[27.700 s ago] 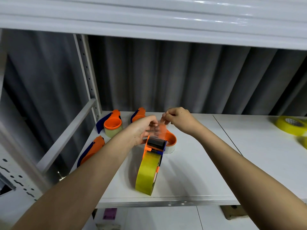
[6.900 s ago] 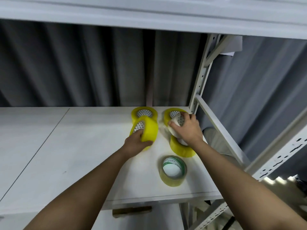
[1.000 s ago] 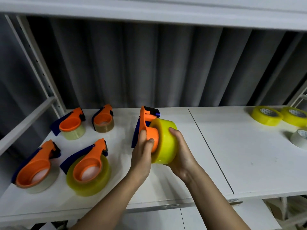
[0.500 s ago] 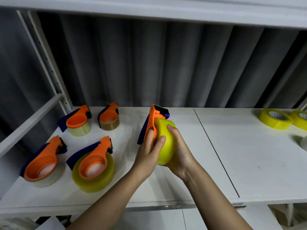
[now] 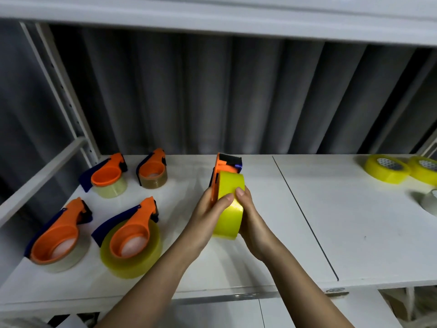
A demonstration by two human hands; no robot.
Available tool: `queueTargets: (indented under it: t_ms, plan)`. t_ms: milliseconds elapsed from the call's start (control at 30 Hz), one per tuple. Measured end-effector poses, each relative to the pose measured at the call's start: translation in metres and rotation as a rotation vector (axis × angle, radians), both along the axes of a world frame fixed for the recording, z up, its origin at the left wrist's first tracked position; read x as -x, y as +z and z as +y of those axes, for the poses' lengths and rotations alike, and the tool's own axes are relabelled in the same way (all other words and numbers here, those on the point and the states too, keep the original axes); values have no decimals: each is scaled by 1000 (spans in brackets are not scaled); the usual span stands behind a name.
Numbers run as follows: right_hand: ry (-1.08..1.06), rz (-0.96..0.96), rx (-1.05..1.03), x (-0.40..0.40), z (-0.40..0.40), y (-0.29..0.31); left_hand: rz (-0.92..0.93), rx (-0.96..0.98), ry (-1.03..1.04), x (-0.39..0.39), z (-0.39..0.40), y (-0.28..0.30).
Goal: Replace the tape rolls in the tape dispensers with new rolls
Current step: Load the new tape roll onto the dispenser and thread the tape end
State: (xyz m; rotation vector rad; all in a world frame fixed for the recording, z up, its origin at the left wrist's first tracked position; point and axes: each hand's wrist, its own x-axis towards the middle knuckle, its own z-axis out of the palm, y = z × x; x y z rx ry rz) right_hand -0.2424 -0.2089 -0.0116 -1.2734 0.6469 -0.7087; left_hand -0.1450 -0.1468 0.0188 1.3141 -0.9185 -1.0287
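Observation:
An orange and blue tape dispenser (image 5: pixel 224 165) stands on edge at the middle of the white shelf (image 5: pixel 354 233), with a bright yellow tape roll (image 5: pixel 229 209) mounted on it. My left hand (image 5: pixel 209 209) grips the dispenser and roll from the left, thumb across the roll's face. My right hand (image 5: pixel 250 214) holds the roll from the right, thumb on its rim. On the left lie several other dispensers: one on a full yellow roll (image 5: pixel 131 242), one on a thin pale roll (image 5: pixel 56 237), and two at the back (image 5: pixel 106 176) (image 5: pixel 152 170).
Two spare yellow rolls (image 5: pixel 385 168) (image 5: pixel 425 169) lie flat at the shelf's far right, with a pale roll (image 5: pixel 429 202) near the right edge. A grey curtain hangs behind. Metal uprights and a rail (image 5: pixel 37 181) bound the left side; another shelf hangs overhead.
The roll and dispenser have turned, so the roll's outer face points towards me. Both thumbs have shifted onto the roll's face and now meet there. The roll sits square on the dispenser.

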Motion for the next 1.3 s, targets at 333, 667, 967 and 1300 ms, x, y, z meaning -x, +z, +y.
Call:
queueTargets:
  t_ms: [333, 667, 967, 1300]
  plan:
    - [-179, -168, 59, -9, 21, -1, 69, 31, -38, 10, 9, 3]
    - [-374, -67, 460, -5, 29, -4, 135, -44, -102, 1, 5, 14]
    - [-266, 44, 500, 6, 24, 2, 34, 65, 100, 6, 7, 6]
    - [-138, 353, 655, 16, -1, 38, -112, 39, 169, -10, 11, 3]
